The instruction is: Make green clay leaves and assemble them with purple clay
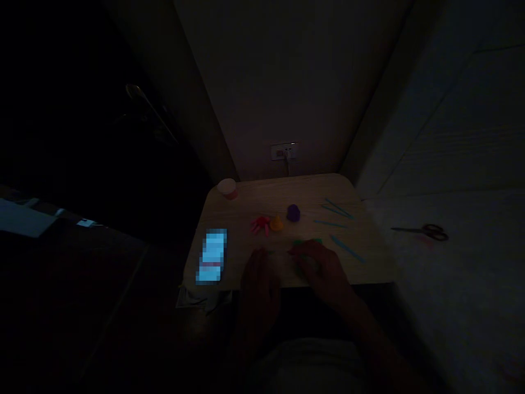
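Observation:
The room is very dim. My left hand (260, 280) rests at the table's near edge, fingers stretched forward and close together, with nothing visible in them. To its right, my right hand (324, 269) is bent over the tabletop, thumb and fingertips drawn together in a pinch; whatever is between them is too dark to make out. A green piece (308, 241) shows partly behind the right hand's knuckles. Just beyond the hands sit a red and pink piece with finger-like prongs (261, 223), a yellow-orange cone-shaped piece (276, 223) and a purple lump (293, 213).
Several thin blue strips (346, 248) lie on the right of the wooden table (262, 191). A lit phone, its screen blurred (212, 255), lies at left, and a paper cup (228, 189) stands at the back left corner. Scissors (424, 231) rest on a pale surface at right. A wall socket (284, 151) is behind.

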The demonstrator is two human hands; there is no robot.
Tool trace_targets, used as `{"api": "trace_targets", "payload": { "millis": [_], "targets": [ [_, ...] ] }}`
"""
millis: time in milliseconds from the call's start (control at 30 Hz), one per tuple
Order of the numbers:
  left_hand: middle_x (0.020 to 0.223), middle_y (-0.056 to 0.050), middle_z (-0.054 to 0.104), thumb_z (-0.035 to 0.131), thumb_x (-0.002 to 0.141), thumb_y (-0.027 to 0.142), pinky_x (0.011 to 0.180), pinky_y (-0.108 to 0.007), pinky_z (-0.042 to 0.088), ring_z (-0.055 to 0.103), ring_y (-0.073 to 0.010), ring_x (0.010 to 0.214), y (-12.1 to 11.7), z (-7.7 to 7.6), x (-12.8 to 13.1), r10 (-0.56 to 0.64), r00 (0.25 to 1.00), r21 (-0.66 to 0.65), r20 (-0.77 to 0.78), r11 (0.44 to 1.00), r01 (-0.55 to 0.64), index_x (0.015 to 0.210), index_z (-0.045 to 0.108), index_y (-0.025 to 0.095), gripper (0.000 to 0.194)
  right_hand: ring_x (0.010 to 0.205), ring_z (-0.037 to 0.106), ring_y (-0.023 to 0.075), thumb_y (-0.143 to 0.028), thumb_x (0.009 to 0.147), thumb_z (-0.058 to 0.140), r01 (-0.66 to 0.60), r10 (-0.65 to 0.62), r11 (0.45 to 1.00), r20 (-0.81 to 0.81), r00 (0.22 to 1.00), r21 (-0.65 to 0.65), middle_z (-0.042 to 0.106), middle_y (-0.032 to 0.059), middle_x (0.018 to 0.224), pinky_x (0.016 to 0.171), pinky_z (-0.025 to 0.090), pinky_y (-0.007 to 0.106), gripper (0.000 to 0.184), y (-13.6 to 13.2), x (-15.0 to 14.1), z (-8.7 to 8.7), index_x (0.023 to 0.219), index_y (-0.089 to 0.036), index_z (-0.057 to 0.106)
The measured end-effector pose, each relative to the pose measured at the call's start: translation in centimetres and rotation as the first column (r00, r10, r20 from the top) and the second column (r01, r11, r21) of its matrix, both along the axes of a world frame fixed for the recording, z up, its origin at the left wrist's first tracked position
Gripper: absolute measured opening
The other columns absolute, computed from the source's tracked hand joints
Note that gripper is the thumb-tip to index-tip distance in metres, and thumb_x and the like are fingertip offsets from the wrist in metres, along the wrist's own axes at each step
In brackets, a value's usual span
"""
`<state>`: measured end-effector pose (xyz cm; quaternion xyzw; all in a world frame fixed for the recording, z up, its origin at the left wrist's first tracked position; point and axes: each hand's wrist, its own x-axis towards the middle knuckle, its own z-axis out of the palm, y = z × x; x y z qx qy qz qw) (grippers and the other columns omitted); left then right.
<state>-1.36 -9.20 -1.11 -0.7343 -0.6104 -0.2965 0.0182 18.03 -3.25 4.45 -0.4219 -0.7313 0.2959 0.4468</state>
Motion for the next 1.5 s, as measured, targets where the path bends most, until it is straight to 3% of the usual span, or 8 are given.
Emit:
{"api": "trace_targets", "payload": {
  "millis": [133,400,567,733,867,1200,1367,1500],
  "targets": [
    [0.167,-0.021,0.035,0.051,0.102,0.032,0.123,-0.057,0.036,0.032,-0.0341,0.156,0.4,-0.7,0.7,-0.052,0.989,-0.093,-0.140,0.995,0.040,0.165,0.017,0.010,0.074,0.096,0.073,0.0236,-0.027,0.100,0.060,-0.041,0.041,0.999,0.025,0.999,-0.016,0.080,0.0061,0.100,0.088,0.054,0.038,0.017,-0.3,0.4,0.1,0.102,-0.023,0.077],
    [0.166,-0.024,0.035,0.056,0.100,0.045,0.123,-0.058,0.034,0.034,-0.0379,0.155,0.7,-1.3,0.6,-0.039,0.965,-0.103,-0.261,0.995,0.012,0.163,0.022,0.006,0.081,0.094,0.074,0.0226,-0.026,0.100,0.061,-0.066,0.069,0.997,0.047,0.997,-0.045,0.081,0.0044,0.099,0.088,0.055,0.037,0.016,-0.7,0.7,0.3,0.099,-0.024,0.077],
    [0.166,-0.022,0.036,0.059,0.099,0.046,0.122,-0.056,0.036,0.034,-0.0381,0.155,-0.9,-1.3,0.7,-0.008,0.965,-0.062,-0.261,0.998,-0.008,0.165,0.020,0.009,0.085,0.096,0.075,0.0230,-0.029,0.101,0.060,-0.026,0.028,0.997,0.033,0.999,-0.070,0.081,0.0055,0.101,0.088,0.056,0.035,0.019,-0.2,2.1,-0.4,0.099,-0.025,0.079],
    [0.167,-0.019,0.037,0.056,0.100,0.043,0.124,-0.057,0.033,0.034,-0.0356,0.155,0.3,-0.9,0.6,-0.040,0.967,-0.085,-0.251,0.996,0.019,0.167,0.009,0.014,0.086,0.091,0.077,0.0223,-0.033,0.100,0.062,0.083,-0.082,0.992,0.010,0.997,-0.090,0.082,0.0061,0.100,0.083,0.059,0.033,0.020,0.3,3.5,-1.1,0.098,-0.025,0.080],
    [0.170,-0.020,0.029,0.054,0.101,0.043,0.125,-0.058,0.030,0.028,-0.0350,0.158,0.8,-0.7,1.1,-0.023,0.973,-0.123,-0.229,0.992,-0.005,0.167,0.004,0.012,0.088,0.091,0.077,0.0230,-0.033,0.099,0.062,0.076,-0.077,0.992,-0.004,0.997,-0.101,0.082,0.0064,0.100,0.084,0.059,0.034,0.020,0.2,3.6,-1.1,0.098,-0.025,0.080],
    [0.166,-0.023,0.036,0.060,0.098,0.046,0.121,-0.058,0.037,0.038,-0.0380,0.153,-0.3,-0.6,1.1,0.022,0.980,-0.097,-0.198,0.994,-0.041,0.167,0.010,0.014,0.091,0.090,0.077,0.0242,-0.034,0.099,0.063,0.088,-0.089,0.993,-0.005,0.996,-0.079,0.082,0.0080,0.101,0.084,0.061,0.037,0.020,-0.2,3.6,-0.7,0.097,-0.025,0.081],
    [0.169,-0.027,0.024,0.058,0.098,0.046,0.124,-0.062,0.030,0.021,-0.0396,0.159,1.3,-1.1,0.8,-0.044,0.984,-0.110,-0.175,0.994,0.025,0.166,0.007,0.008,0.093,0.089,0.078,0.0237,-0.033,0.099,0.062,0.090,-0.090,0.994,-0.008,0.996,-0.065,0.082,0.0069,0.099,0.083,0.061,0.035,0.020,-0.2,3.6,-0.6,0.095,-0.025,0.080],
    [0.171,-0.026,0.021,0.066,0.093,0.047,0.123,-0.063,0.032,0.019,-0.0407,0.160,0.3,-1.0,0.7,-0.078,0.981,-0.158,-0.178,0.986,0.049,0.165,0.015,0.010,0.096,0.090,0.078,0.0238,-0.034,0.099,0.063,0.096,-0.096,0.993,0.001,0.995,-0.067,0.082,0.0070,0.101,0.083,0.061,0.035,0.020,-0.3,3.5,-0.7,0.097,-0.025,0.080]
  ]
}}
